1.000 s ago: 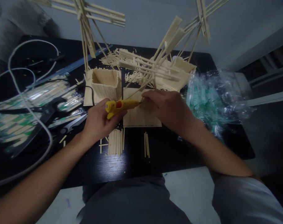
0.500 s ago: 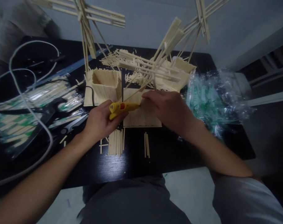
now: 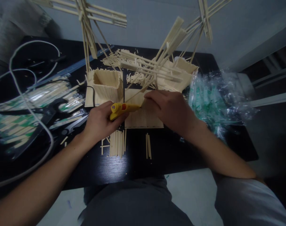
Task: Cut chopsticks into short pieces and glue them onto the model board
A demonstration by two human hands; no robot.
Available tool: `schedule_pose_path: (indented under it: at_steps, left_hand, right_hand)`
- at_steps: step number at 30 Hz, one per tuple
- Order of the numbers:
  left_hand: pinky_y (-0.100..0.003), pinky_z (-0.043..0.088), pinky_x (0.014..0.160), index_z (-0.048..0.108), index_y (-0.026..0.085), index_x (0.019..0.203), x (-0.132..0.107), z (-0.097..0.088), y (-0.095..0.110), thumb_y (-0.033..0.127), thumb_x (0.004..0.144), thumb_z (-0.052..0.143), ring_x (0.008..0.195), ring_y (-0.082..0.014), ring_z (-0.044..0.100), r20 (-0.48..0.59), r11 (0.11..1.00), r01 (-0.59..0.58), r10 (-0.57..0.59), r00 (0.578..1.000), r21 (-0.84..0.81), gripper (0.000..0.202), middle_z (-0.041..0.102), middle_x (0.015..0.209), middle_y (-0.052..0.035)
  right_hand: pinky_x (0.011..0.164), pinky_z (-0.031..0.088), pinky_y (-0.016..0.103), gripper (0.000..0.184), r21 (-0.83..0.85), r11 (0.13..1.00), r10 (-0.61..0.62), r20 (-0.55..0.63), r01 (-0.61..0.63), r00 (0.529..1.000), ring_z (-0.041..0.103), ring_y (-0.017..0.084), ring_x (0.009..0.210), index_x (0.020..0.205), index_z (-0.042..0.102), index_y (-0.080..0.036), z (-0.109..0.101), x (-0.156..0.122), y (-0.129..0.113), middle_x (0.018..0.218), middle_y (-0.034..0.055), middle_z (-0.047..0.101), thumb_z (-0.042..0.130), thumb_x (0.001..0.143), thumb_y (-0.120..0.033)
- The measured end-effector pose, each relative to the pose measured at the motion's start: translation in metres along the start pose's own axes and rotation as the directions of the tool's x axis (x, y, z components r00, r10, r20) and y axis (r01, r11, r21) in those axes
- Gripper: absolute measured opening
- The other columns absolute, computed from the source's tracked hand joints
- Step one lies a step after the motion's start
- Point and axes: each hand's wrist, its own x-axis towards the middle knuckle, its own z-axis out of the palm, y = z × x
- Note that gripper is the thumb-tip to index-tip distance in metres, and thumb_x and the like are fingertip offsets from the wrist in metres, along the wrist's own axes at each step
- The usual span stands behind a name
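Observation:
My left hand (image 3: 100, 121) is wrapped round a yellow glue gun (image 3: 124, 108), its nozzle pointing right over a flat panel of pale wooden sticks (image 3: 139, 118). On the far right part of that panel, my right hand (image 3: 172, 106) has its thumb and fingers pinched together close to the nozzle. What those fingertips hold is hidden. A windmill-like frame of sticks (image 3: 154, 67) rises just behind the panel. Left of it stands a box built of sticks (image 3: 107, 84) on its own base.
Loose sticks (image 3: 116, 142) and a few more sticks (image 3: 148, 146) lie near the front edge. Packaged sticks, a white cable (image 3: 18, 84) and a black-handled tool (image 3: 46, 113) are at left. Clear plastic bags (image 3: 208, 100) lie right. Cut stick pieces (image 3: 120, 58) are heaped behind.
Almost nothing differs. The glue gun has tilted very slightly in my left hand, and my right hand has stayed in nearly the same place.

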Motion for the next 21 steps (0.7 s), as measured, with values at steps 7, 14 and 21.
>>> schedule_pose_path:
  at_steps: [7, 14, 21]
  left_hand:
    - [-0.033, 0.035, 0.055, 0.068, 0.025, 0.08, -0.0001, -0.0004, 0.0009, 0.045, 0.098, 0.076, 0.058, -0.0168, 0.057, -0.01, 1.0, 0.005, -0.005, 1.0, 0.001, 0.028, 0.061, 0.07, 0.0002]
    - [-0.033, 0.038, 0.057, 0.068, 0.025, 0.08, -0.0006, -0.0006, -0.0029, 0.047, 0.099, 0.076, 0.062, -0.0185, 0.061, -0.016, 0.999, 0.008, -0.008, 1.0, 0.031, 0.03, 0.062, 0.071, -0.0002]
    - [-0.033, 0.035, 0.056, 0.062, 0.025, 0.079, -0.0017, -0.0002, -0.0007, 0.045, 0.1, 0.075, 0.06, -0.0169, 0.057, -0.049, 1.0, 0.004, -0.004, 0.999, -0.002, 0.032, 0.057, 0.07, 0.0011]
  right_hand:
    - [0.093, 0.059, 0.036, 0.029, -0.008, 1.0, 0.019, -0.002, -0.019, 1.0, 0.083, 0.027, 0.104, 0.119, 0.085, -0.015, 0.001, -0.0001, -0.0019, 0.116, 0.0133, 0.088, 0.06, 0.108, -0.004]
    - [0.091, 0.061, 0.036, 0.032, -0.001, 1.0, -0.005, -0.031, 0.005, 1.0, 0.082, 0.026, 0.101, 0.122, 0.085, -0.016, 0.0033, -0.0008, 0.0004, 0.111, 0.0111, 0.089, 0.058, 0.107, -0.005]
    - [0.092, 0.058, 0.035, 0.031, -0.009, 1.0, 0.0, -0.017, 0.0, 1.0, 0.082, 0.027, 0.102, 0.118, 0.084, -0.015, 0.0024, -0.0002, -0.0011, 0.113, 0.0124, 0.088, 0.057, 0.108, -0.004]
